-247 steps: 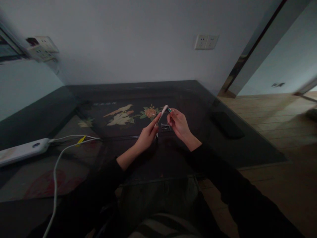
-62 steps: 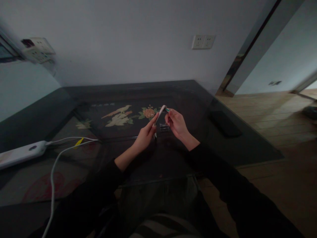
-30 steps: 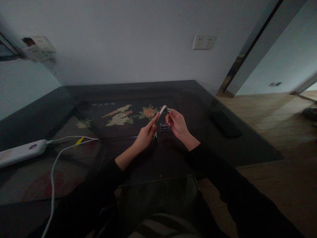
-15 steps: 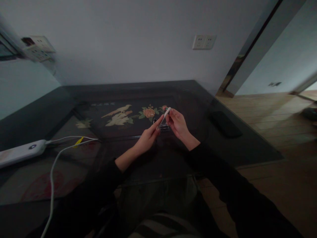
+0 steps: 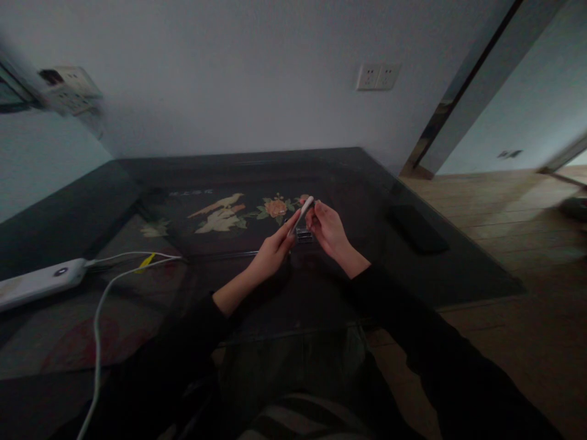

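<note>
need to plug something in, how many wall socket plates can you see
2 clearly: a double white plate on the back wall right of centre, and a blurred one on the far left wall. More may sit out of view.

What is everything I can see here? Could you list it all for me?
Slim stick: one, white, held up between both hands.
Small clear box: one, on the table under the hands.
Table: one, dark glass over a bird and flower picture.
Power strip: one, white, table's left edge.
Cables: two, white, running from the strip.
Flat dark object: one, table's right side.
Wall sockets: a white pair on the wall.
Left hand: grips the stick.
Right hand: pinches its top end.
</note>
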`<state>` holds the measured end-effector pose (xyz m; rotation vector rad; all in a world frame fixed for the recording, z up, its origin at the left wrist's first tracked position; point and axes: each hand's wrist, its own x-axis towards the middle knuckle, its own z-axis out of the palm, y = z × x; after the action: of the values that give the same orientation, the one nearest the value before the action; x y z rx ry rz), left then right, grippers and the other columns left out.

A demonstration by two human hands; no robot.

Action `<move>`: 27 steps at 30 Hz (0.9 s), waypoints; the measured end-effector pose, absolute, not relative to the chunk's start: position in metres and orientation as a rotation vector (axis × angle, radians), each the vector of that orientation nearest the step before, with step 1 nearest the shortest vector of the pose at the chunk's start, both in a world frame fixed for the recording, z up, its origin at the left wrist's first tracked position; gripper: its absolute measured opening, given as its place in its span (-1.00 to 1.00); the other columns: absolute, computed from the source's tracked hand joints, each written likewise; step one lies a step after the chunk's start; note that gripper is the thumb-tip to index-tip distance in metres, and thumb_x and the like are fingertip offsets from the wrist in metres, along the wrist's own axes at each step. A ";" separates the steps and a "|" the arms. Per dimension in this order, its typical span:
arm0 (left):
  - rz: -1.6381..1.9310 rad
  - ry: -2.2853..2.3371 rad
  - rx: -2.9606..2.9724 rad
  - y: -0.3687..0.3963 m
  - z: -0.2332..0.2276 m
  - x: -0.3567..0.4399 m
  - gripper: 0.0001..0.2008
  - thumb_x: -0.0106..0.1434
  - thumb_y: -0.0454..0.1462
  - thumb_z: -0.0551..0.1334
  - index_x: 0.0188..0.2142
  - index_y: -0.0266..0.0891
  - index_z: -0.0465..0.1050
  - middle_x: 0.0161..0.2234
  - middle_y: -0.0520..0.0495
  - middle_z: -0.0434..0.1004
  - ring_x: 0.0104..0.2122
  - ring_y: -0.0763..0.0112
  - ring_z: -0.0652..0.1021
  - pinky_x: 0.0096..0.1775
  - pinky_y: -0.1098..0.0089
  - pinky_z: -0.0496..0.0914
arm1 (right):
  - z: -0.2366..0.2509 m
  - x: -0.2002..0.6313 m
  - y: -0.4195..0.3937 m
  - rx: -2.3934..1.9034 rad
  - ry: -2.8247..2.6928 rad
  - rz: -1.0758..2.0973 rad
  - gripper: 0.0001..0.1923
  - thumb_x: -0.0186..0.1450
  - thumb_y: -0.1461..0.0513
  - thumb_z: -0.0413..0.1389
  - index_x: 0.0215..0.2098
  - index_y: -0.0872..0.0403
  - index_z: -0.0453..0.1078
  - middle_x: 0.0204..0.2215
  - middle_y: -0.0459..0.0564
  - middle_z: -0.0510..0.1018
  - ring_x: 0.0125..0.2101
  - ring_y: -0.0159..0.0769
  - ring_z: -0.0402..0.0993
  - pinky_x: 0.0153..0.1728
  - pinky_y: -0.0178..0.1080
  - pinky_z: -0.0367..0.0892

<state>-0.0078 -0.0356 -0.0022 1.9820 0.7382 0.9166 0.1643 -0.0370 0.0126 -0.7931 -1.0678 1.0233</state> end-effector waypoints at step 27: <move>1.105 0.975 1.908 -0.022 0.007 -0.014 -0.67 0.25 -0.33 0.23 0.03 -0.30 0.42 -0.55 0.15 0.18 -0.54 0.52 0.23 -0.44 0.45 0.16 | 0.012 0.159 -0.040 -0.914 -1.155 1.265 -0.51 0.10 -0.15 0.28 -0.32 0.08 0.49 -0.66 -0.20 0.39 -0.67 -0.52 0.17 -0.64 -0.35 0.00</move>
<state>-0.0141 -0.0223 0.0069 1.9079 0.9753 1.1055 0.1590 -0.0399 0.0123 -0.9139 -1.1549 1.2645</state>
